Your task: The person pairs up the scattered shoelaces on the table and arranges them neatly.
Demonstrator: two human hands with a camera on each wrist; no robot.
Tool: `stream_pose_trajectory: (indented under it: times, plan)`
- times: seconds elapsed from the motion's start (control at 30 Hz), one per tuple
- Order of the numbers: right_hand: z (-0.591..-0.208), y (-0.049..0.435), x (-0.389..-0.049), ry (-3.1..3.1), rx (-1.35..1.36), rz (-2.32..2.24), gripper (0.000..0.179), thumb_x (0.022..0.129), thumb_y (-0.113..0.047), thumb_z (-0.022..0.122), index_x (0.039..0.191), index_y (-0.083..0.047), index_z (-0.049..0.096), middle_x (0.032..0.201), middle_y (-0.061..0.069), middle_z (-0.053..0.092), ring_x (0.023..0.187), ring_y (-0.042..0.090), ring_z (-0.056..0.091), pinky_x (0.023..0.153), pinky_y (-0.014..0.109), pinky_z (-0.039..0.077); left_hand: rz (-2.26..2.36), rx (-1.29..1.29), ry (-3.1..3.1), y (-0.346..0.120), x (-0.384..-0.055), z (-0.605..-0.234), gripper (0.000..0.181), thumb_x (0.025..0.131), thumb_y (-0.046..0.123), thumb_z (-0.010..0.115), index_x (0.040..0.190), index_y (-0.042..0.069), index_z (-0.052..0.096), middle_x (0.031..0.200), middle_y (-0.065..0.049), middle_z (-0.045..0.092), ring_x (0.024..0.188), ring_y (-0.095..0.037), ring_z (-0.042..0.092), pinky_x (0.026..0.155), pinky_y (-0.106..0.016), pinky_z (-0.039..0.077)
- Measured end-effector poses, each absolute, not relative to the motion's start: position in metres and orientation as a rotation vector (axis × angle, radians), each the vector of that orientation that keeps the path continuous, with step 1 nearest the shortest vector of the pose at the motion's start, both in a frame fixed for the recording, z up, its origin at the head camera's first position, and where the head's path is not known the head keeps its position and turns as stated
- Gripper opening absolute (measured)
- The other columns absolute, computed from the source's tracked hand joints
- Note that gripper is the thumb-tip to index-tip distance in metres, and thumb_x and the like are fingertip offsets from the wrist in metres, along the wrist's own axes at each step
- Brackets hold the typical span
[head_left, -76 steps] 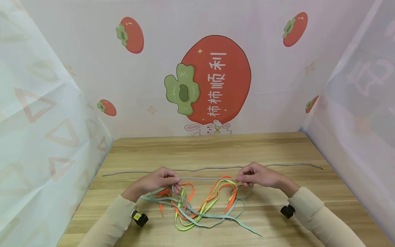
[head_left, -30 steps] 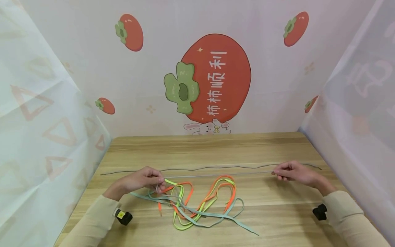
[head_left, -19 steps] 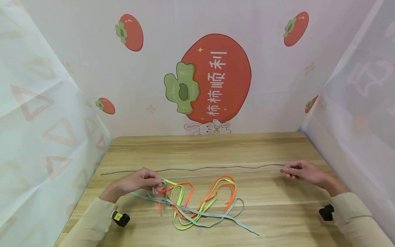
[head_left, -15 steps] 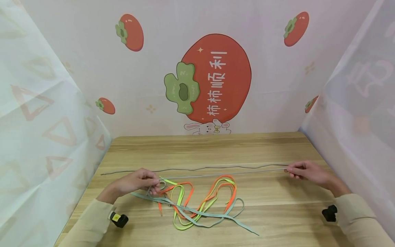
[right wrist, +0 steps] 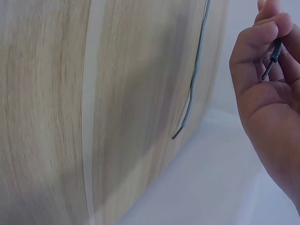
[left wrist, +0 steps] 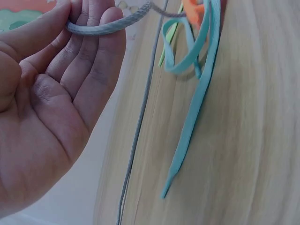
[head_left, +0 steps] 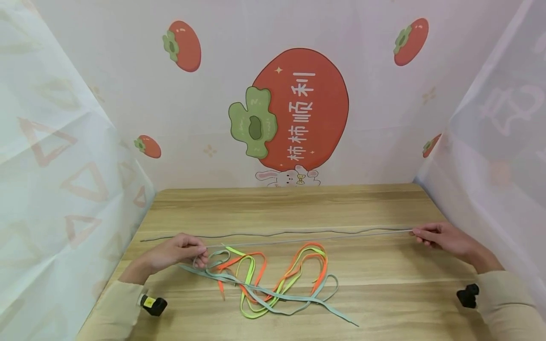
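Note:
A thin grey shoelace [head_left: 362,235] is drawn nearly straight between the two hands, above the table. My left hand [head_left: 181,252] pinches it between thumb and fingers; in the left wrist view the grey lace [left wrist: 110,28] crosses the fingertips. At the other side my right hand [head_left: 450,241] pinches it near its end, and the dark tip [right wrist: 269,68] pokes out below the fingers in the right wrist view. Just behind the held lace, a second grey shoelace [head_left: 273,234] lies stretched across the table, with its right end [right wrist: 187,110] near the right hand.
In front of the held lace lies a loose tangle: a mint-green shoelace [head_left: 294,298], orange laces [head_left: 262,265] and yellow-green laces [head_left: 247,303]. The wooden table [head_left: 384,308] meets a printed cloth backdrop [head_left: 204,109] behind and white cloth at both sides.
My hands have moved apart, the right one far to the right and the left one to the left. The grey shoelace has been pulled out of the tangle into a long span.

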State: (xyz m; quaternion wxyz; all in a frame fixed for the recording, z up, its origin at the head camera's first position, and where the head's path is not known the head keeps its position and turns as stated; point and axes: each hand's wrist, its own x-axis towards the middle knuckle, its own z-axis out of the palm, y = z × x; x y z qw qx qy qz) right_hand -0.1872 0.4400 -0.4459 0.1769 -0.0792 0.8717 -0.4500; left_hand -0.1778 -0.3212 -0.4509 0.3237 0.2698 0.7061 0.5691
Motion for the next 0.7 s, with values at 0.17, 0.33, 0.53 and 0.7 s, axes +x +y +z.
stream_pose_trajectory:
  times: [0.17, 0.33, 0.53, 0.7]
  plan:
    - [-0.445, 0.447, -0.189, 2.477, -0.158, -1.257, 0.049, 0.113, -0.029, 0.052, 0.134, 0.015, 0.060, 0.096, -0.001, 0.071, 0.081, 0.010, 0.062, 0.073, 0.026, 0.056, 1.492, 0.707, 1.885, -0.331, -0.178, -0.449, 0.035, 0.114, 0.008, 0.042, 0.116, -0.021, 0.062, 0.105, -0.010, 0.075, 0.092, -0.010, 0.072, 0.082, -0.034, 0.063]
    - [-0.444, 0.449, -0.192, 2.495, -0.106, -1.249, 0.050, 0.112, -0.031, 0.055, 0.132, 0.014, 0.062, 0.095, -0.002, 0.072, 0.081, 0.009, 0.062, 0.072, 0.026, 0.057, 1.501, 0.742, 1.877, -0.338, -0.177, -0.447, 0.032, 0.114, 0.006, 0.042, 0.114, -0.018, 0.064, 0.105, -0.007, 0.076, 0.094, -0.012, 0.075, 0.082, -0.036, 0.064]
    - [-0.443, 0.452, -0.191, 2.532, -0.108, -1.246, 0.049, 0.112, -0.029, 0.054, 0.133, 0.014, 0.063, 0.094, -0.002, 0.072, 0.079, 0.009, 0.062, 0.070, 0.027, 0.056, 1.490, 0.748, 1.905, -0.346, -0.178, -0.446, 0.032, 0.114, 0.005, 0.041, 0.114, -0.017, 0.064, 0.105, -0.004, 0.076, 0.095, -0.012, 0.076, 0.085, -0.037, 0.064]
    - [-0.442, 0.457, -0.191, 2.598, -0.107, -1.216, 0.046, 0.112, -0.028, 0.054, 0.129, 0.013, 0.066, 0.092, -0.002, 0.072, 0.077, 0.010, 0.060, 0.068, 0.026, 0.053, 1.485, 0.718, 1.936, -0.353, -0.177, -0.444, 0.036, 0.114, 0.007, 0.041, 0.117, -0.025, 0.058, 0.107, -0.005, 0.076, 0.098, -0.014, 0.077, 0.091, -0.036, 0.063]
